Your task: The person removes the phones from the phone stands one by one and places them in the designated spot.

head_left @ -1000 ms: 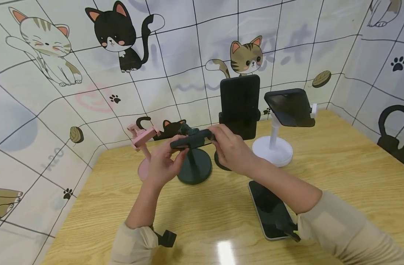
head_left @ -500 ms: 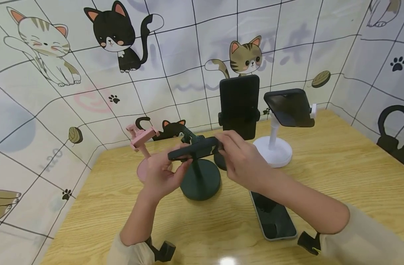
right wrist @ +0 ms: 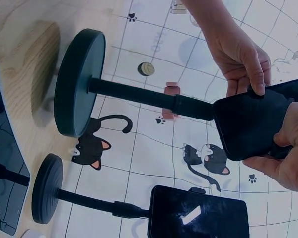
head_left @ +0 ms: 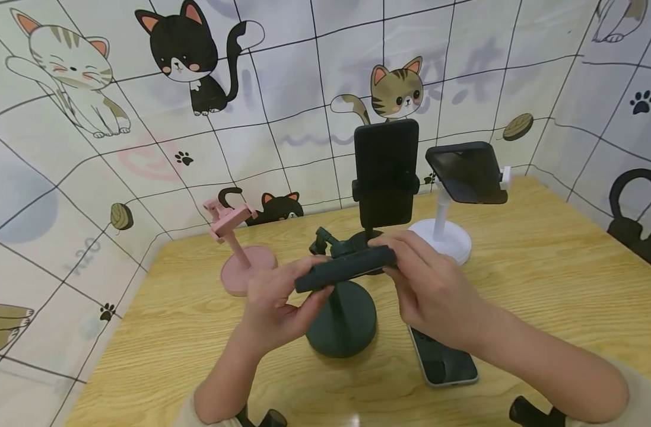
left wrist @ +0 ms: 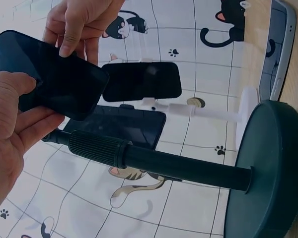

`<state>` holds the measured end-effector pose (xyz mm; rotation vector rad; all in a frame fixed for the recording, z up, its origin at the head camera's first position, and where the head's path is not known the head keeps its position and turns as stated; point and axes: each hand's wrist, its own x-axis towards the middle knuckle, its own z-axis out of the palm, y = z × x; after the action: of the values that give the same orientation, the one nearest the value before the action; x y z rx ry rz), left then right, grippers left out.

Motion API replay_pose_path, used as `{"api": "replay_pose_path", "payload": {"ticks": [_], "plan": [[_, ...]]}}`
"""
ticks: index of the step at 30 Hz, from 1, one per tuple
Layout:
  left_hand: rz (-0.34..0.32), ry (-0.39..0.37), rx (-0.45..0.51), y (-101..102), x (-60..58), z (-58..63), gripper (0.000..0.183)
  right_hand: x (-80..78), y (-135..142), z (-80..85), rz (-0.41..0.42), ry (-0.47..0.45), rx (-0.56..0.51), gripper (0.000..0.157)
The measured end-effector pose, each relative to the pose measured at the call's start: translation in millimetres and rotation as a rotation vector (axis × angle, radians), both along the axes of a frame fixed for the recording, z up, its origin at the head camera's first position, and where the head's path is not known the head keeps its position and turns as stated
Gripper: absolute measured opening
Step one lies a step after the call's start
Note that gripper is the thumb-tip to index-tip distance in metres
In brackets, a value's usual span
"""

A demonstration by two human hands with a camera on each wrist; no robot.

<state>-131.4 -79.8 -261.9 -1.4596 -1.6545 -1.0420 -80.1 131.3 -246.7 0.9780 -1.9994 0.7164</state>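
Both hands pinch the ends of a dark phone point(head_left: 346, 270), which sits on the head of a dark green phone stand point(head_left: 342, 326). My left hand point(head_left: 279, 305) holds the phone's left end, thumb on the screen side and fingers on the back. At the other end, my right hand point(head_left: 437, 284) grips it the same way. The right wrist view shows the stand's round base point(right wrist: 79, 84) with its shadow apart on the table, so it appears lifted. How the stand's clamp meets the phone is hidden.
A pink phone stand point(head_left: 248, 270) stands at back left. Behind the hands, a black stand holds an upright phone point(head_left: 386, 172). A white stand point(head_left: 443, 237) bears a tilted phone point(head_left: 468, 173). Another phone point(head_left: 447, 362) lies on the table point(head_left: 544, 284), partly under the right forearm.
Both hands have moved towards me and to the right, carrying the phone and green stand along. The pink stand's base has come into fuller view. The other stands have not moved.
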Motion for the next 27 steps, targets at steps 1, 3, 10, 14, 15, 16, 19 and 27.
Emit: {"api": "replay_pose_path", "payload": {"ticks": [1, 3, 10, 14, 15, 16, 19, 27], "plan": [[0.003, -0.002, -0.004, 1, 1.7, -0.2, 0.027, 1.2, 1, -0.5, 0.0, 0.002, -0.001, 0.03], [0.009, -0.005, -0.011, 2, 5.0, -0.4, 0.027, 3.2, 3, -1.4, 0.001, 0.004, -0.002, 0.03], [0.011, -0.018, -0.028, 7, 10.5, -3.5, 0.027, 10.6, 9, -4.3, -0.018, -0.026, 0.006, 0.033], [-0.033, -0.024, -0.027, 9, 10.0, -6.3, 0.026, 12.4, 11, -6.8, -0.033, -0.06, 0.014, 0.034], [-0.039, -0.028, -0.027, 9, 9.8, -7.2, 0.026, 12.5, 11, -7.5, -0.037, -0.066, 0.015, 0.034], [-0.045, -0.03, -0.028, 10, 9.4, -8.0, 0.026, 12.4, 12, -8.2, -0.038, -0.066, 0.014, 0.034], [-0.051, -0.036, -0.034, 11, 9.1, -10.3, 0.025, 11.1, 12, -10.9, -0.025, -0.048, 0.001, 0.034], [-0.068, -0.041, -0.047, 12, 10.4, -11.5, 0.024, 12.2, 14, -18.0, -0.026, -0.074, -0.019, 0.036]]}}
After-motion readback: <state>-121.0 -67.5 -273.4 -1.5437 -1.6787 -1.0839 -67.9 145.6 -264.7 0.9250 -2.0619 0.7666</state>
